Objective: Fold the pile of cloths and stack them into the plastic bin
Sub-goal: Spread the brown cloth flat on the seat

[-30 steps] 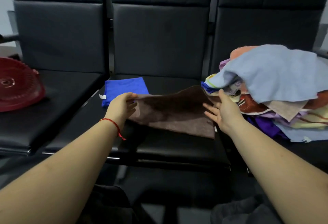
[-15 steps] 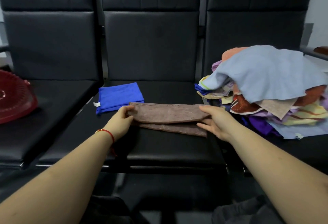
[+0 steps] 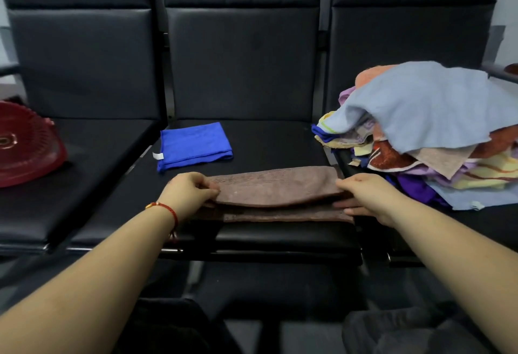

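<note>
A brown cloth (image 3: 274,194) lay folded over on itself near the front edge of the middle black seat (image 3: 269,140), its upper layer set back so that a strip of the lower layer showed along the near side. The left hand (image 3: 187,192), a red string bracelet (image 3: 168,210) at its wrist, gripped the cloth's left end with fingers curled round the top fold. The right hand (image 3: 364,194) gripped the right end, thumb on the upper layer and fingers (image 3: 346,204) tucked between the layers. A folded blue cloth (image 3: 193,145) rested flat farther back on the same seat, apart from the brown one. To the right, a pile of unfolded cloths (image 3: 429,135) in many colours, a light blue one on top, was heaped on the neighbouring seat. A red plastic bin (image 3: 25,143) sat on the left seat, well apart from the cloths.
</note>
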{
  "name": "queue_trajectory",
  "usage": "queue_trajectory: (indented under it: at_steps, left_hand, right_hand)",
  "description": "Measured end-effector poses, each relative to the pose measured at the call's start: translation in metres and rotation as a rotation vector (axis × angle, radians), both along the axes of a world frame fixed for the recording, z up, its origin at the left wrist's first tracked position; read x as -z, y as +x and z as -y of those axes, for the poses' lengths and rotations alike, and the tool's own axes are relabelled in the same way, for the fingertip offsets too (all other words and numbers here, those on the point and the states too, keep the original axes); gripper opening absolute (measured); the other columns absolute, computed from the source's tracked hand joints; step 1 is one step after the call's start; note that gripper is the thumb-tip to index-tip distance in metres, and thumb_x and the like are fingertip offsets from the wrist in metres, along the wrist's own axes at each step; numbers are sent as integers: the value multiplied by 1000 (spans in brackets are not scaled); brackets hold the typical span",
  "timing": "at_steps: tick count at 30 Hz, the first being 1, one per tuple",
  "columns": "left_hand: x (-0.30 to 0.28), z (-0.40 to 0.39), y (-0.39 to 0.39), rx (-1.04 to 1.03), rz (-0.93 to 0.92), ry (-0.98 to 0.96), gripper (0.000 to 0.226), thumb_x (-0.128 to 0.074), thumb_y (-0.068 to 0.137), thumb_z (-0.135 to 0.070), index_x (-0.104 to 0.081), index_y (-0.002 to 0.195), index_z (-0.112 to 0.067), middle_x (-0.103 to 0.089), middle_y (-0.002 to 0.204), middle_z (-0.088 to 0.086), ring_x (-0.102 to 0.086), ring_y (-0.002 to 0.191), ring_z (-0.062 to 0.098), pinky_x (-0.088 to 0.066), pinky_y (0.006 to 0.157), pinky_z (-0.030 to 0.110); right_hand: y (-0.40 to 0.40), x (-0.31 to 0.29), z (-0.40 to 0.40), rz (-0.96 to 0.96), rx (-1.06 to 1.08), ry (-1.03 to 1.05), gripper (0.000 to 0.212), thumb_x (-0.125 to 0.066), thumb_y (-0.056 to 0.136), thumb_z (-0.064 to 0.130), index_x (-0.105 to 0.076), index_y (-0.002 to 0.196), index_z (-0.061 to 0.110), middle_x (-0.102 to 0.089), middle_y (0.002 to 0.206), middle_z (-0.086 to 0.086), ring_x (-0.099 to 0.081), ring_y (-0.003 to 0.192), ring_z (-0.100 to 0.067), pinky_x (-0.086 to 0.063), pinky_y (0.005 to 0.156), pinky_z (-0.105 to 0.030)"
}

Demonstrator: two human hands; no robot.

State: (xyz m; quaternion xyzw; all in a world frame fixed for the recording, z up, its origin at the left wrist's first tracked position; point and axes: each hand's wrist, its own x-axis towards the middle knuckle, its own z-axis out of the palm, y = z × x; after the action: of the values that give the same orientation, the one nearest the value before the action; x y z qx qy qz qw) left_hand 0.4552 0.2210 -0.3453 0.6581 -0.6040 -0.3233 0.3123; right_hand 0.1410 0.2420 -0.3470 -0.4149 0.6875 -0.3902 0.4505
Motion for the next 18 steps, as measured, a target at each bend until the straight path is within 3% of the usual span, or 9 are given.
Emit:
queue_trajectory:
  at_steps: [2, 4, 8, 10, 12, 14, 18]
  left_hand:
    - [0, -4, 0, -59, -321, 75, 16, -61, 87, 2, -64, 80, -12, -65, 77, 4, -63, 62, 14, -51, 58, 22]
    - [-7, -4, -6, -80, -576, 66, 20, -54, 89, 7, -62, 84, -10, -63, 70, 6, -61, 50, 10, -51, 49, 19]
    - [-23, 4, -9, -76, -798, -177, 24, -50, 91, 7, -61, 85, -14, -68, 64, -5, -63, 59, 4, -53, 59, 15]
    - [-18, 3, -6, -107, -760, -83, 27, -48, 90, 10, -60, 85, -13, -64, 70, 4, -62, 53, 6, -52, 53, 16]
    - [-11, -2, -2, -89, -671, 138, 30, -45, 89, 14, -59, 87, -12, -60, 78, 10, -62, 53, 11, -52, 47, 17]
    - [-6, -3, 3, -55, -543, 298, 31, -44, 89, 13, -62, 90, -12, -63, 85, 10, -63, 63, 15, -55, 52, 18]
    - [-9, -1, 4, -56, -380, 270, 33, -47, 88, 7, -68, 94, -18, -65, 87, 6, -63, 60, 11, -54, 56, 17]
  right_hand:
    - [1, -2, -1, 145, 34, 18, 8, -53, 96, 17, -56, 103, 13, -60, 114, -5, -66, 81, -20, -52, 67, -29]
    - [5, -9, 3, 268, 91, -75, 13, -49, 96, 5, -56, 95, 16, -58, 110, -7, -62, 82, -18, -49, 66, -28]
    - [11, -25, 9, 409, 148, -305, 24, -47, 94, -3, -52, 85, 19, -56, 96, -4, -56, 83, -13, -47, 64, -24]
    - [11, -17, 7, 327, 137, -179, 23, -51, 93, -2, -53, 83, 19, -55, 89, -4, -55, 75, -13, -49, 53, -21]
    - [11, -6, 3, 216, 100, 12, 25, -52, 92, -4, -54, 81, 18, -56, 82, -5, -54, 67, -13, -47, 41, -16]
    - [10, -2, 0, 156, 52, 103, 24, -51, 92, -5, -55, 81, 16, -56, 78, -5, -54, 66, -13, -47, 43, -15]
    - [7, -4, -1, 83, 10, 100, 23, -53, 91, -4, -60, 85, 17, -57, 80, -4, -54, 71, -12, -48, 44, -15]
